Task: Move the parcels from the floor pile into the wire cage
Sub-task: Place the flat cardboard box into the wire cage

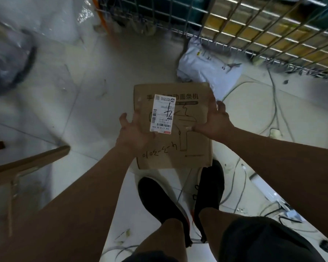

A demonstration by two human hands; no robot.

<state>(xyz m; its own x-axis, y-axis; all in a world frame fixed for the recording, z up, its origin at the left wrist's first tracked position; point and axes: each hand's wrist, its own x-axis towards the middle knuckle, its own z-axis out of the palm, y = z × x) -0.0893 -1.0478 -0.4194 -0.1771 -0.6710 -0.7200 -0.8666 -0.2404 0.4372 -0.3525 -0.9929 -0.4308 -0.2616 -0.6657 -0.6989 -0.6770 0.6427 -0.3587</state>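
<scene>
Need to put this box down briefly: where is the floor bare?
Bare tile lies left of the cardboard box, between the plastic-wrapped heap and the wooden frame. Right of the box is crowded: cables, a white mailer and the wire cage.

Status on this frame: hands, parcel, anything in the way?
Left hand and right hand both grip the cardboard box. Wire cage ahead, right. White mailer bag and loose cables lie on the floor between.

Pale tiled floor (80,95), loose grey cables (275,103) right, wooden frame (27,163) left
</scene>
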